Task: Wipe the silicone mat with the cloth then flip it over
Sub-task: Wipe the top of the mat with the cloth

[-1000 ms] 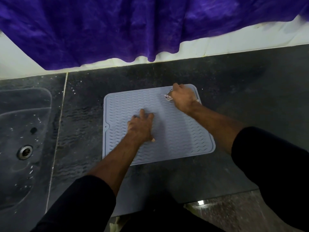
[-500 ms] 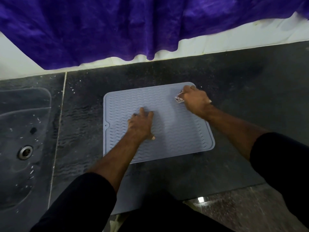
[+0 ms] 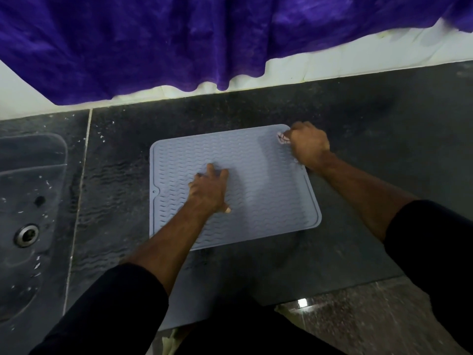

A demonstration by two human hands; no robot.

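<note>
mat: I see the grey-blue silicone mat lying flat on the dark tabletop, ribbed wave side up, raised rim all round, small tab with a hole on its left edge. Slightly rotated against the tabletop edge.

left hand: my left hand rests palm down near the mat's middle, a bit left of centre. Fingers straight and close together, pointing away from me, pressing flat on the ribs; thumb tip shows by the wrist side. Grips nothing.

right hand: my right hand sits at the mat's far right corner, partly over the rim. Fingers curled into a fist round the cloth.

cloth: cloth, pale pinkish, only a small bunched bit pokes out on the left of the fist, touching the mat just inside the corner. Rest hidden in the hand.

gap: the two hands are well apart, a clear stretch of ribbed mat between them.

sleeves: black sleeves pushed up the forearms.

sink: dark sink with a metal drain, left of the mat, past a pale seam in the tabletop.

backdrop: purple fabric hangs over the white wall behind the tabletop.
</note>
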